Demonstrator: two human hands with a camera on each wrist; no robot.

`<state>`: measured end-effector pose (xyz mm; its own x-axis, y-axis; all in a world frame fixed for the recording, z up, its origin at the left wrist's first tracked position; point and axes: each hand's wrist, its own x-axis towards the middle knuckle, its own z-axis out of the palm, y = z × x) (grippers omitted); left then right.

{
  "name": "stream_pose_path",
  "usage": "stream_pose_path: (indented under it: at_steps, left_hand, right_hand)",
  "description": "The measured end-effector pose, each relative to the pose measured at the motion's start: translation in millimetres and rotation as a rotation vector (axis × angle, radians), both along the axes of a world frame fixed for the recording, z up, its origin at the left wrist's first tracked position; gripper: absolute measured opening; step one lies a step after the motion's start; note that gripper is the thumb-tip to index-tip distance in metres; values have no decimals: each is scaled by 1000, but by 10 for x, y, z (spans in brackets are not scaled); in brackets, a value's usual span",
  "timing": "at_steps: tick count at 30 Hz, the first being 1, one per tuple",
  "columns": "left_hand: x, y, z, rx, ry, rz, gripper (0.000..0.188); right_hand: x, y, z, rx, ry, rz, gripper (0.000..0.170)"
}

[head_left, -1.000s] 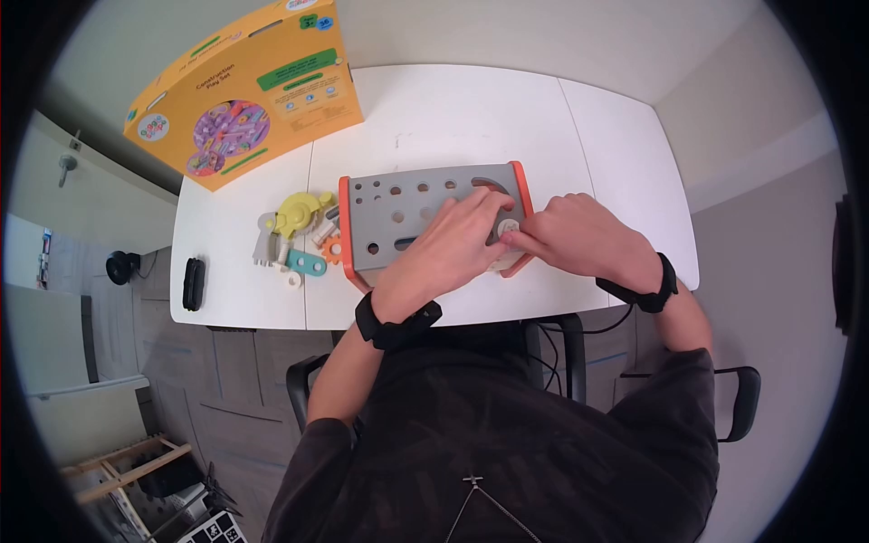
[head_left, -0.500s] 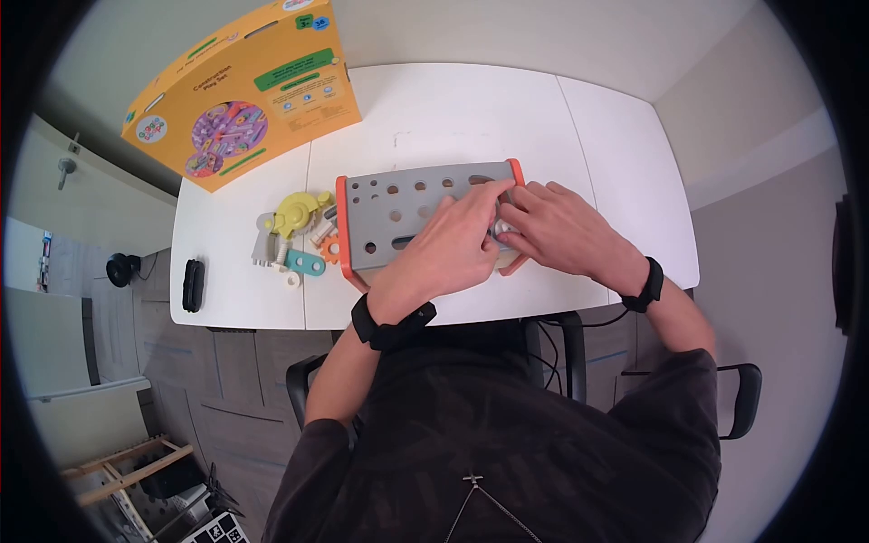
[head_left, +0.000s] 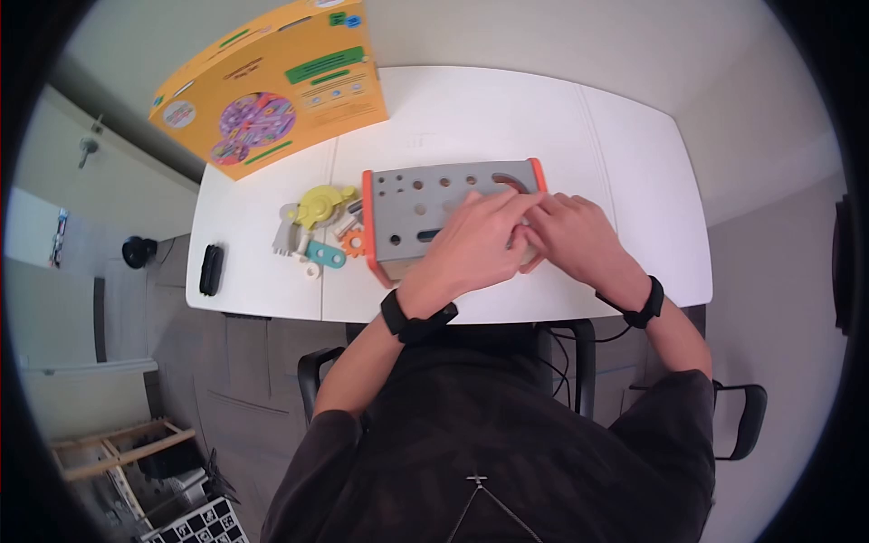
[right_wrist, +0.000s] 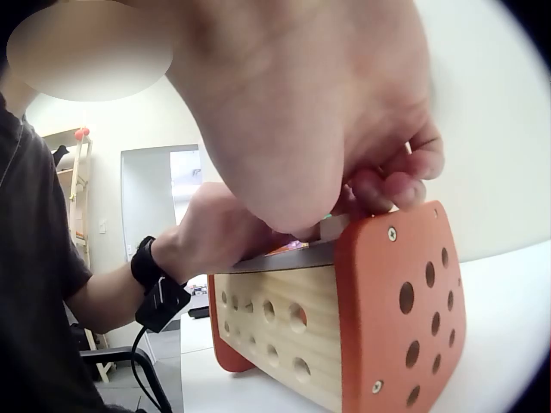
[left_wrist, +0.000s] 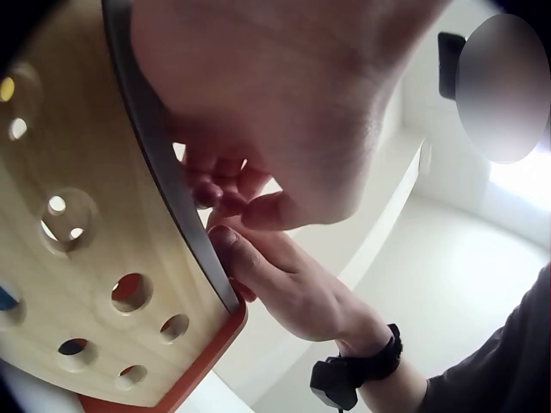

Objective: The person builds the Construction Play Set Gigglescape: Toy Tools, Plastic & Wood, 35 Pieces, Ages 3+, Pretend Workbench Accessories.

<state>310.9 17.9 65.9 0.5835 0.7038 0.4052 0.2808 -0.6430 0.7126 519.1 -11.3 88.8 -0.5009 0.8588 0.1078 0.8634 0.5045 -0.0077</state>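
i can't tell whether the left hand (head_left: 478,246) or right hand (head_left: 581,239) pinches anything; the toy workbench (head_left: 396,206) sits beneath both. crowded this close, one might knock the other, and lopsided pressing could skid the toy workbench across the desk (head_left: 647,195).

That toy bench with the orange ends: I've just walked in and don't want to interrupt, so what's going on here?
Someone has both hands, the left hand and the right hand, close together at the right end of the toy bench. The hands hide whatever may be between them. Loose pieces lie left of the bench, among them a yellow piece, an orange gear and a teal plate. A yellow-orange box stands behind those.
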Motion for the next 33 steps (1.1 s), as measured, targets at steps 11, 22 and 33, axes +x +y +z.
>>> stream_pose_path:
  at_steps: [11, 22, 33]
  left_hand:
    - [-1312, 102, -102, -105, -198, 657, 17]
    - [-1615, 839, -976, 249, 615, 544, 11]
    - [-1527, 959, -978, 227, 657, 486, 7]
  right_hand:
    - [-66, 59, 8, -28, 86, -104, 25]
    - [-105, 51, 41, -100, 155, -184, 24]
    - [-100, 16, -4, -101, 218, -210, 26]
